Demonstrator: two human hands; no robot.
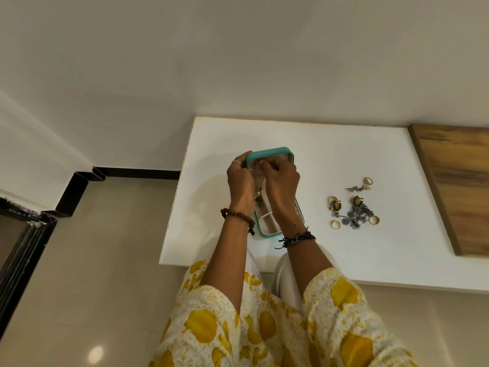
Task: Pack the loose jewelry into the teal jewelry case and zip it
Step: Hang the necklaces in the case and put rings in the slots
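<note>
On the white table [304, 260]: you are working at the open teal zip-around jewelry case [270, 151].
Left hand [239, 181]: curling round the raised lid's edge, steadying it.
Right hand [281, 181]: pinching a thin chain necklace [260, 193], apparently hanging it inside the lid.
Progress: early; gold rings and flower-shaped earrings [353, 207] are lying loose beside the case, zipping not yet begun.

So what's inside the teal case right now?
In the teal case, pale empty-looking compartments and a dangling chain piece show; both hands cover the rest.
</note>
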